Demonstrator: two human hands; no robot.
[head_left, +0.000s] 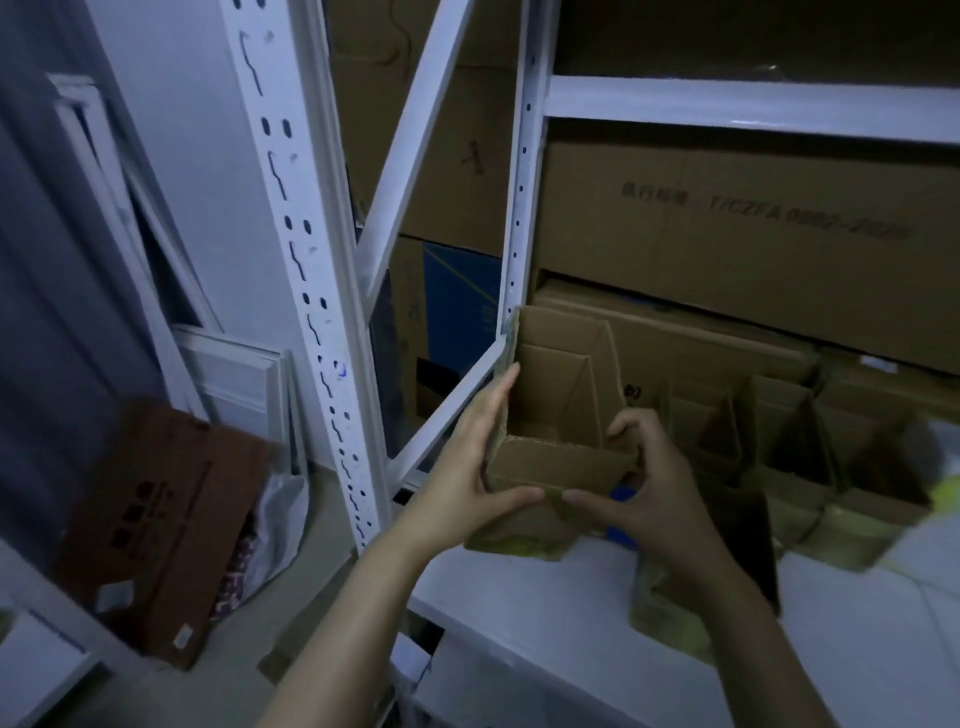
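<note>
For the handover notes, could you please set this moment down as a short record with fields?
item in hand: small carton, top flaps open, no contents visible
left hand: straight fingers pressed along the carton's left wall, thumb across its front
right hand: fingers curled over the right rim, thumb on the front
place: left end of a white shelf, close to a rack upright
neighbours: open cartons to the right, large closed cartons behind
floor: brown box left of the rack
</note>
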